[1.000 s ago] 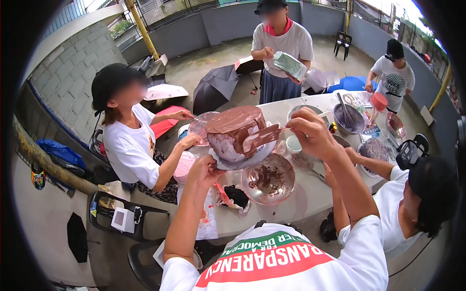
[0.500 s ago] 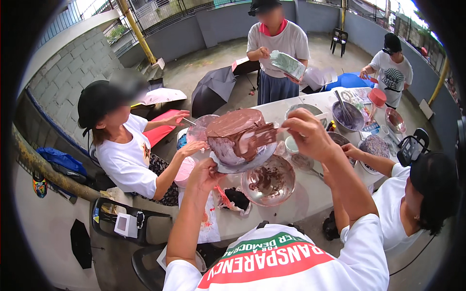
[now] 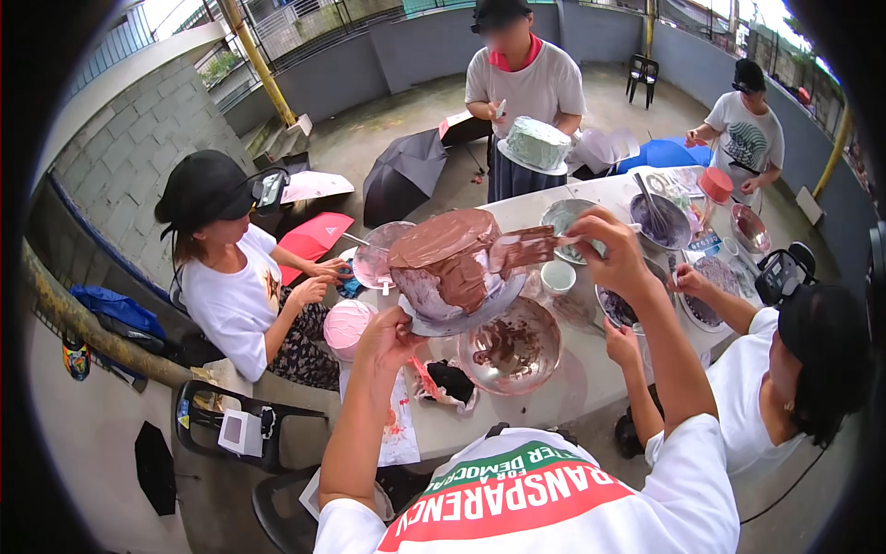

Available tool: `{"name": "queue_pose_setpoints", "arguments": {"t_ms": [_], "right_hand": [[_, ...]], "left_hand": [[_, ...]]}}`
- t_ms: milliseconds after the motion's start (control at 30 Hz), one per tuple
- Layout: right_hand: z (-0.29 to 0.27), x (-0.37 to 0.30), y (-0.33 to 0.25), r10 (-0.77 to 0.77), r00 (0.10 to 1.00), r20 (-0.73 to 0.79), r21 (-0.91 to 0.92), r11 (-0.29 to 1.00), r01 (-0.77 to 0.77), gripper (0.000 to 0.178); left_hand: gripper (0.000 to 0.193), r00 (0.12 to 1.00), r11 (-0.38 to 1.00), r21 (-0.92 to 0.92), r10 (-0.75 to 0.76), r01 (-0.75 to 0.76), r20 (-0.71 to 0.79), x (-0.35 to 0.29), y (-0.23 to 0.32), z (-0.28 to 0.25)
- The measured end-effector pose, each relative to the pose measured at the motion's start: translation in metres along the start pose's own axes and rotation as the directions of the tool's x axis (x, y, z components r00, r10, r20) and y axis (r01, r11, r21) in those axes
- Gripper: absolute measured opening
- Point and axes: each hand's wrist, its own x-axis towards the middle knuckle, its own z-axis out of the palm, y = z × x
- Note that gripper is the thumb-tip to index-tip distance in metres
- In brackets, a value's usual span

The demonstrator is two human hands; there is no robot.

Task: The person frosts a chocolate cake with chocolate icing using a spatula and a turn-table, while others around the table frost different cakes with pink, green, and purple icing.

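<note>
My left hand [image 3: 392,340] is closed on the rim of a cake board [image 3: 452,323], holding it up over the table. On the board sits a round cake [image 3: 443,242], tilted, with brown frosting over its top and much of its side; pale patches show low on the side. Pinched in my right hand [image 3: 611,247] is a spatula [image 3: 526,251], its blade thickly coated in brown frosting and against the right part of the cake's side. Below the cake stands a metal bowl [image 3: 510,355] smeared with brown frosting.
A pink frosted cake [image 3: 349,331] stands left of my left forearm, by a seated person [image 3: 231,277]. Across the table, another person holds a pale green cake [image 3: 537,143]. Co-workers' hands and mixing bowls [image 3: 660,222] crowd the right. A small white cup [image 3: 557,276] stands near my right hand.
My right hand and the spatula have shifted a little right, and brown frosting covers more of the cake's side. The person across levelled the green cake; the left person's hands drew back.
</note>
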Motion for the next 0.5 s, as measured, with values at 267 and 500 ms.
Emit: {"name": "queue_pose_setpoints", "arguments": {"t_ms": [267, 500], "right_hand": [[0.011, 0.001, -0.004, -0.063, 0.996, 0.068, 0.075, 0.996, 0.058, 0.027], [0.002, -0.001, -0.011, -0.021, 0.998, 0.051, 0.08, 0.997, 0.017, 0.026]], "left_hand": [[0.014, 0.997, 1.0, 0.005, -0.015, 0.015, 0.074, 0.014, 0.003, -0.023], [0.007, 0.999, 1.0, 0.024, 0.008, -0.009, 0.045, 0.009, 0.001, -0.013]]}}
